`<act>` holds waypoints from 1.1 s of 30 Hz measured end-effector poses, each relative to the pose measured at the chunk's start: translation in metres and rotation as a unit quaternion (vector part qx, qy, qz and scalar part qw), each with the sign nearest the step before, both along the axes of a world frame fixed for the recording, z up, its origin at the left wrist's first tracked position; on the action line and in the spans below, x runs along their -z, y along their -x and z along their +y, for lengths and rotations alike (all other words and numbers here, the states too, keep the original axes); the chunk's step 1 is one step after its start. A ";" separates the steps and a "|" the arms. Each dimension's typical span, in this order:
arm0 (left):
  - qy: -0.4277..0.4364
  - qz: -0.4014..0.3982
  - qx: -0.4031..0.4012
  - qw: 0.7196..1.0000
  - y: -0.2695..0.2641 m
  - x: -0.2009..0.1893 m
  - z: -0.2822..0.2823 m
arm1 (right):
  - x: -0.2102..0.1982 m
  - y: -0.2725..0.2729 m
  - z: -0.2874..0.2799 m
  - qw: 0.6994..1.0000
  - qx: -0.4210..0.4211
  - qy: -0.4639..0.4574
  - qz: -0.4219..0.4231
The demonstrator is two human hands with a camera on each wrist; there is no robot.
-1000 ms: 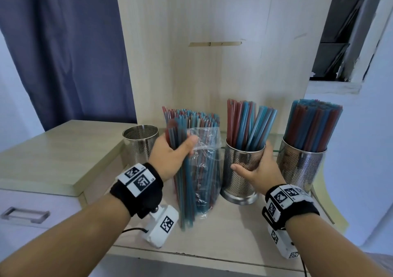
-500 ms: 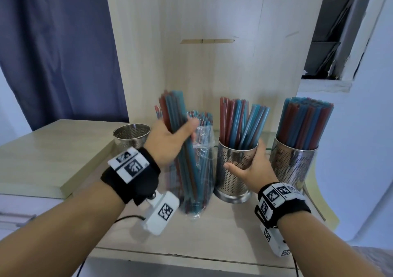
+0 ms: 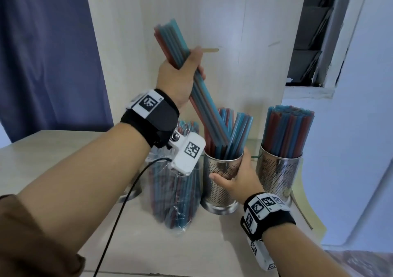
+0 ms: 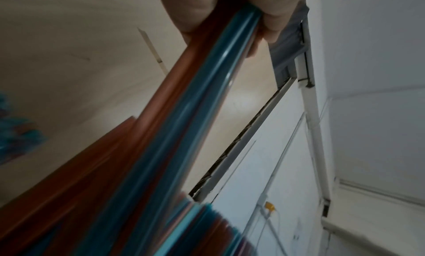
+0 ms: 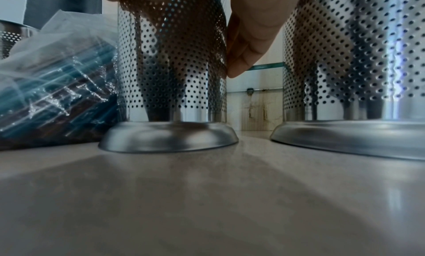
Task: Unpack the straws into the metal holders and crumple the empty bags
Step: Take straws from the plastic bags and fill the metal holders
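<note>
Pale wood panelling backs the light bench. Left grip is closed round a slanted bunch of red and blue plastic straws, lower ends entering the middle perforated metal holder, which the right grip clasps. Beside it stand a clear plastic bag of straws and a full perforated metal holder.

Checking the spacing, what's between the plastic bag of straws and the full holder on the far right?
The middle holder, gripped by the right hand, shown in the head view.
</note>
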State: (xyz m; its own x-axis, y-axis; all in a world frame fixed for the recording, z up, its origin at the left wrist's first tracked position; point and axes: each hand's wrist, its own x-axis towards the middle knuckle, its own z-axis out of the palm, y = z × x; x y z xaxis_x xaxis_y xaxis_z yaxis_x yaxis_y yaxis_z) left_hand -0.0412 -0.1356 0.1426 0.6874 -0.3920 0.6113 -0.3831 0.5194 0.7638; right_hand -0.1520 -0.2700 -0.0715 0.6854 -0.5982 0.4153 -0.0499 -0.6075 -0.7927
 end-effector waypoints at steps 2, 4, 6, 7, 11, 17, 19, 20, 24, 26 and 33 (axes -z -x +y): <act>-0.027 -0.009 -0.016 0.999 -0.006 0.013 -0.009 | 0.001 0.000 -0.001 1.000 0.003 0.006 -0.002; -0.047 -0.004 -0.040 0.998 -0.010 0.026 -0.016 | 0.001 0.000 -0.001 1.000 0.001 0.005 -0.005; -0.074 -0.014 -0.063 0.995 -0.013 0.038 -0.021 | 0.000 0.000 -0.001 1.000 -0.003 0.003 -0.005; -0.085 -0.021 -0.068 0.994 -0.014 0.043 -0.024 | 0.000 0.000 -0.001 1.000 -0.002 0.004 -0.007; -0.121 -0.050 -0.064 0.989 -0.017 0.058 -0.033 | 0.002 -0.001 -0.003 1.000 -0.003 0.006 -0.006; -0.185 -0.103 -0.025 0.977 -0.019 0.074 -0.044 | -0.001 0.000 -0.002 1.000 -0.004 0.014 -0.018; -0.210 -0.107 -0.014 0.972 -0.022 0.082 -0.049 | -0.001 0.000 -0.002 1.000 -0.006 0.012 -0.019; -0.219 -0.101 -0.009 0.970 -0.022 0.086 -0.051 | -0.001 0.000 -0.002 1.000 -0.006 0.011 -0.017; -0.224 -0.095 -0.025 0.970 -0.021 0.095 -0.056 | 0.000 0.001 -0.001 1.000 -0.003 0.011 -0.014; -0.220 -0.103 -0.022 0.970 -0.021 0.100 -0.057 | 0.000 0.001 -0.002 1.000 0.000 0.017 -0.011; -0.266 -0.069 -0.016 0.961 -0.020 0.117 -0.058 | 0.000 0.000 -0.002 1.000 -0.005 0.012 -0.020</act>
